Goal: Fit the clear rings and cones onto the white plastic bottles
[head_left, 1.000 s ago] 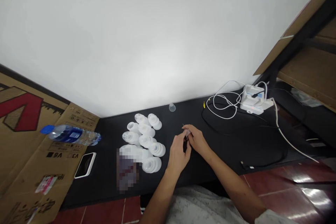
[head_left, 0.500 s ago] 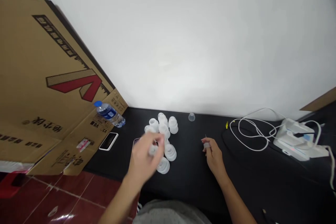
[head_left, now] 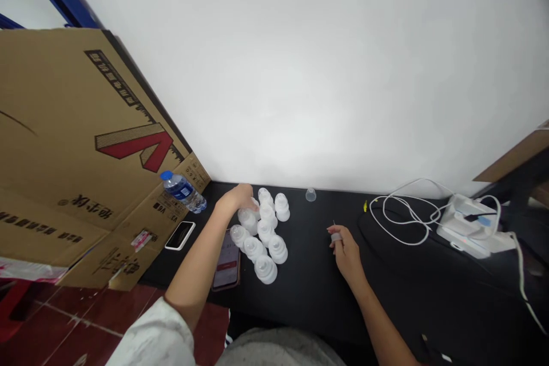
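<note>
Several whitish translucent capped bottles [head_left: 266, 269] stand in a close group on the black table [head_left: 309, 297]. At the back left of this group is my left hand [head_left: 243, 197], its fingers bent down around the top of one bottle; the fingertips are partly hidden. My right hand [head_left: 346, 251] rests on the table to the right of the group. A small translucent piece [head_left: 337, 237] and something thin and pointed are pinched in its fingers. One clear cap [head_left: 311, 194] sits alone near the wall.
A phone [head_left: 226, 266] lies beside the bottles, with a white-framed phone [head_left: 180, 235] farther left. A water bottle [head_left: 183, 191] leans by a large cardboard box [head_left: 81, 166]. At right are white cables [head_left: 403, 223] and a power strip [head_left: 465, 229].
My left hand has moved from above the front bottles to the back left of the group, uncovering the phone. The right hand keeps its hold. The view has shifted slightly.
</note>
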Available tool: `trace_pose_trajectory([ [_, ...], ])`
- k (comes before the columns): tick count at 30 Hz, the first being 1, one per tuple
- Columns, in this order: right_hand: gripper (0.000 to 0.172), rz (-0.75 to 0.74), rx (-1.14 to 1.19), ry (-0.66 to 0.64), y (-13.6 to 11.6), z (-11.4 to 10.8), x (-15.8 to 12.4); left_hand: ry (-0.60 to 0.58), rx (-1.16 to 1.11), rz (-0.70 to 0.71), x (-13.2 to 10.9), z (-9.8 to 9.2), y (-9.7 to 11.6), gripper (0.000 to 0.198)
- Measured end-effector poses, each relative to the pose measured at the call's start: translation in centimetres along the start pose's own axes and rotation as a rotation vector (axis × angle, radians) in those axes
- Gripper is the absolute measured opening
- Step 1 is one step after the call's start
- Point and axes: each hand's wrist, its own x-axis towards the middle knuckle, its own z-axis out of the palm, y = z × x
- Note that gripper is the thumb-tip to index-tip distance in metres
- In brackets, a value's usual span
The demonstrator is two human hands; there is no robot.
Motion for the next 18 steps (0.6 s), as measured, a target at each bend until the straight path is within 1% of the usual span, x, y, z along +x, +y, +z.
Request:
trace_pose_trajectory([
  [2, 0.026, -0.009, 0.005, 0.002, -0.1, 0.0, 0.0, -0.001, 0.002, -0.009, 0.1, -0.3, 0.1, 0.041],
  [3, 0.026, -0.009, 0.006, 0.003, -0.1, 0.0, 0.0, 0.016, 0.000, -0.010, 0.0, -0.6, 0.0, 0.041],
  [6, 0.028, 0.000, 0.004, -0.002, 0.0, -0.1, -0.1, 0.137, -0.020, -0.005, -1.3, -2.0, -1.2, 0.034],
  [8, 0.030, 0.008, 0.005, -0.003, 0.1, -0.1, -0.1, 0.257, -0.044, -0.003, -3.0, -2.8, -2.4, 0.030],
  [9, 0.031, 0.012, 0.006, -0.003, 0.2, 0.0, -0.1, 0.352, -0.076, 0.007, -4.1, -2.9, -3.0, 0.030],
  [10, 0.032, 0.016, 0.007, -0.003, 0.3, 0.0, -0.1, 0.510, -0.225, 0.025, -5.3, -2.8, -3.3, 0.032],
  [12, 0.033, 0.019, 0.005, 0.004, 0.4, 0.1, -0.1, 0.722, -0.564, 0.128, -8.0, -2.1, -3.1, 0.041],
  [14, 0.035, 0.019, 0.001, 0.009, 0.4, 0.2, -0.2, 0.855, -0.781, 0.281, -10.8, -0.7, -1.8, 0.049],
  [15, 0.036, 0.019, -0.002, 0.009, 0.3, 0.2, -0.2, 0.924, -0.852, 0.336, -12.1, 0.1, -0.8, 0.050],
  [17, 0.036, 0.026, -0.004, 0.006, 0.2, 0.2, -0.2, 1.010, -0.925, 0.377, -14.6, 2.1, 1.6, 0.046],
  [18, 0.036, 0.031, 0.000, 0.003, 0.1, 0.2, -0.2, 1.001, -0.943, 0.394, -15.6, 3.3, 2.8, 0.043],
])
